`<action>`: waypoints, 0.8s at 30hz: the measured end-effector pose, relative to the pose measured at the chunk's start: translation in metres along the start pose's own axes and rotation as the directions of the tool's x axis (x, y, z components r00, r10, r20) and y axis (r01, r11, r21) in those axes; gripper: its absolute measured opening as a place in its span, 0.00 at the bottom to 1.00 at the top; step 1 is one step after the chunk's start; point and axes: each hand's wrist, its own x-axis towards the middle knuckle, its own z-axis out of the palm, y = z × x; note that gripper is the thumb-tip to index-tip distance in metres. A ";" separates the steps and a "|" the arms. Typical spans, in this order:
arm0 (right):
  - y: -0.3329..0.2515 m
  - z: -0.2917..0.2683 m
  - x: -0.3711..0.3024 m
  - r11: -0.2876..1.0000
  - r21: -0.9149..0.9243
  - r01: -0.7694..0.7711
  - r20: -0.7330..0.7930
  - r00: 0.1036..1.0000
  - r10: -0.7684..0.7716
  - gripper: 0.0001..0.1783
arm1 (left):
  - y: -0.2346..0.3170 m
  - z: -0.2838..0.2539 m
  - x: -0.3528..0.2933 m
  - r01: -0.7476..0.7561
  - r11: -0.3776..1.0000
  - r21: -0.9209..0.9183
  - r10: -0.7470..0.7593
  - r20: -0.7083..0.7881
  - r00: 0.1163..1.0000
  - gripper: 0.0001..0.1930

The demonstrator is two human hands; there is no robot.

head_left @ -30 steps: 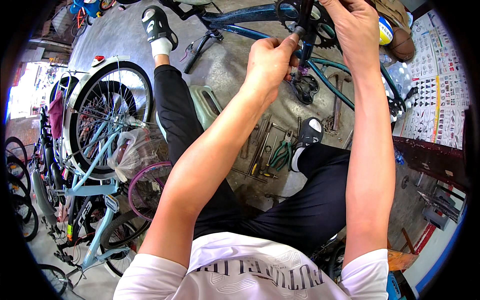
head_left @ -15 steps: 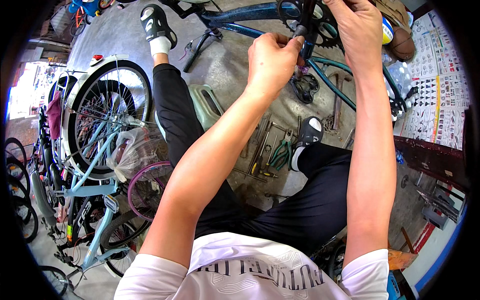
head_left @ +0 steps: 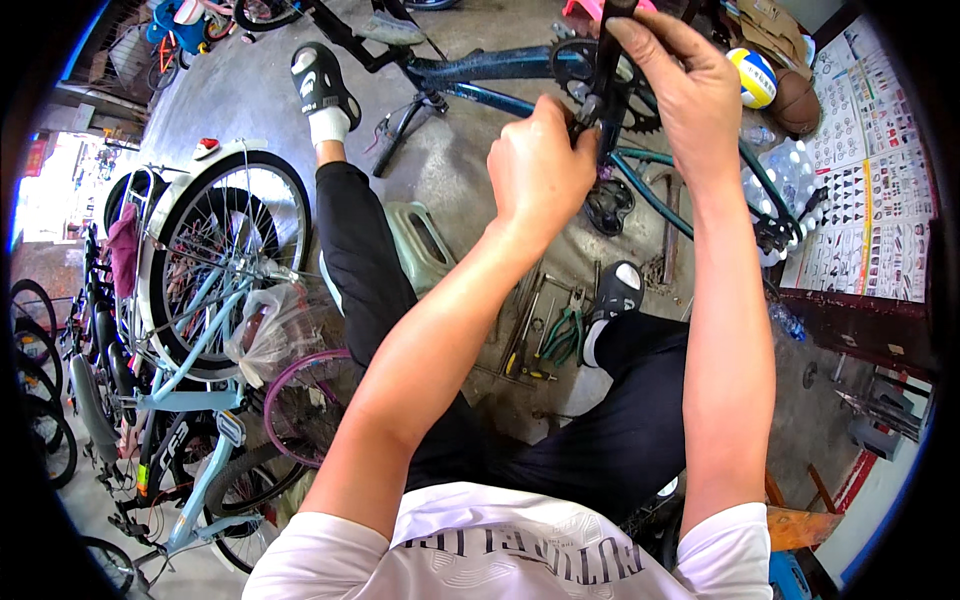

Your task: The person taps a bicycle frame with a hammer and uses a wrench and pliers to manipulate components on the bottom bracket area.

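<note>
A dark blue bicycle frame (head_left: 490, 72) lies across the floor ahead of me, its toothed chainring (head_left: 640, 118) partly behind my right hand. My left hand (head_left: 540, 165) is closed at the lower end of a black crank arm (head_left: 606, 62). Between its thumb and fingers is a small dark part, mostly hidden. My right hand (head_left: 690, 95) grips the crank arm's upper end, thumb against its side. Just below the hands, a black pedal (head_left: 608, 208) sits close to the floor.
Pliers with green handles (head_left: 565, 332), screwdrivers and wrenches lie between my feet. A hammer (head_left: 671, 230) rests beyond them. A green plastic stool (head_left: 420, 240) is by my left leg. Several bicycles (head_left: 190, 400) crowd the left. Balls (head_left: 752, 78) and bottles (head_left: 785, 180) are at right.
The bicycle and both hands appear lower in the picture as the view has shifted. My left hand has turned slightly at the crank; my right hand still holds the upper end.
</note>
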 end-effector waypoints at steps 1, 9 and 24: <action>-0.003 0.002 0.001 1.000 -0.016 -0.007 -0.035 0.999 0.006 0.14 | 0.001 -0.001 0.001 -0.001 0.998 0.056 0.000 0.025 1.000 0.15; -0.019 0.005 -0.001 0.993 -0.115 -0.016 -0.072 0.997 0.007 0.13 | -0.018 0.009 0.006 0.332 0.784 -0.524 -0.242 0.234 0.942 0.15; -0.020 0.008 0.000 0.993 -0.116 -0.031 -0.058 0.998 0.025 0.13 | -0.009 -0.016 0.015 0.759 0.236 -0.606 -0.260 0.714 0.650 0.15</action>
